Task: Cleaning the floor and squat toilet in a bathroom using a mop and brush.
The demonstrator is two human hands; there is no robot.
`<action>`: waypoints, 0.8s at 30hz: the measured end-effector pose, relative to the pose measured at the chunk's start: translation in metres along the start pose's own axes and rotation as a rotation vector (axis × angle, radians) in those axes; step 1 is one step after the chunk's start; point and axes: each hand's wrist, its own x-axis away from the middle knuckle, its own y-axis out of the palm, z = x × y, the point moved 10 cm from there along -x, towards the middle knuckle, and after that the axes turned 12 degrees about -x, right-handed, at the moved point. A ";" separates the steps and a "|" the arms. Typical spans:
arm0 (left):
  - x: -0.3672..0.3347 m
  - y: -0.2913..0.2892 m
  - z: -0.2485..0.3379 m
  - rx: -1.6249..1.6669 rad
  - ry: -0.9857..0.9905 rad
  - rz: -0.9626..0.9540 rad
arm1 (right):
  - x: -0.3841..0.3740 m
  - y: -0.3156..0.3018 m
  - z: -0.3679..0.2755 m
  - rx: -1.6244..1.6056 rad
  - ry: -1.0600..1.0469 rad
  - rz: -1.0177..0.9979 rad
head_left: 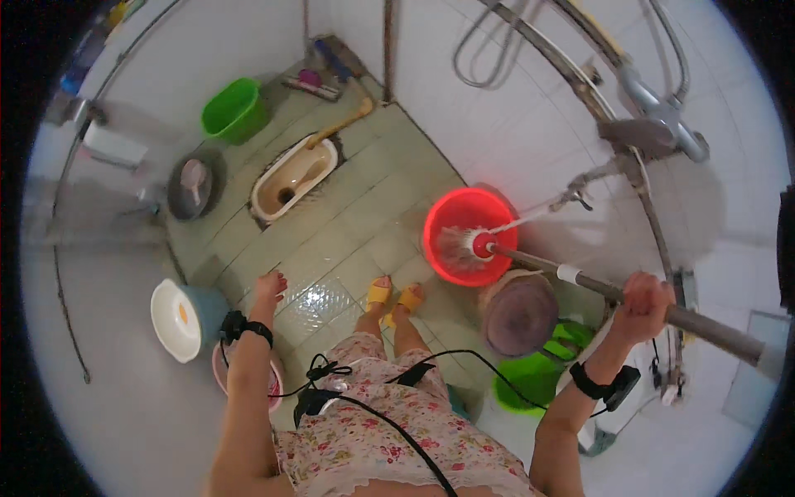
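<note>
My right hand (642, 306) grips the grey handle of a mop (580, 280) that slants down to the left. The mop's stringy head (457, 247) sits inside a red bucket (439, 217) on the tiled floor, under a thin stream of water from a wall tap (571, 197). My left hand (268, 288) hangs free at my side with fingers loosely apart, holding nothing, above a pale blue basin (186, 319). My feet in yellow slippers (393, 296) stand just left of the red bucket.
A squat toilet (294, 178) lies in the floor ahead, with a green bucket (232, 109) and a dark pan (190, 189) beyond it. A brownish tub (520, 315) and green basins (530, 377) crowd the right side. Pipes and a shower fitting (654, 116) run along the right wall.
</note>
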 end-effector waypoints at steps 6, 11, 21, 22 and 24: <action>0.017 -0.007 -0.028 -0.124 0.002 0.047 | 0.050 -0.087 0.103 0.193 0.125 0.429; 0.034 -0.013 -0.060 -0.089 -0.113 0.042 | 0.060 -0.115 0.151 0.554 0.178 0.290; 0.048 -0.014 -0.078 -0.002 -0.089 0.043 | 0.127 -0.219 0.231 0.569 0.401 0.673; 0.052 -0.016 -0.076 -0.004 -0.089 0.053 | 0.132 -0.226 0.231 0.550 0.404 0.734; 0.054 -0.016 -0.079 -0.008 -0.087 0.051 | 0.127 -0.218 0.222 0.607 0.344 0.704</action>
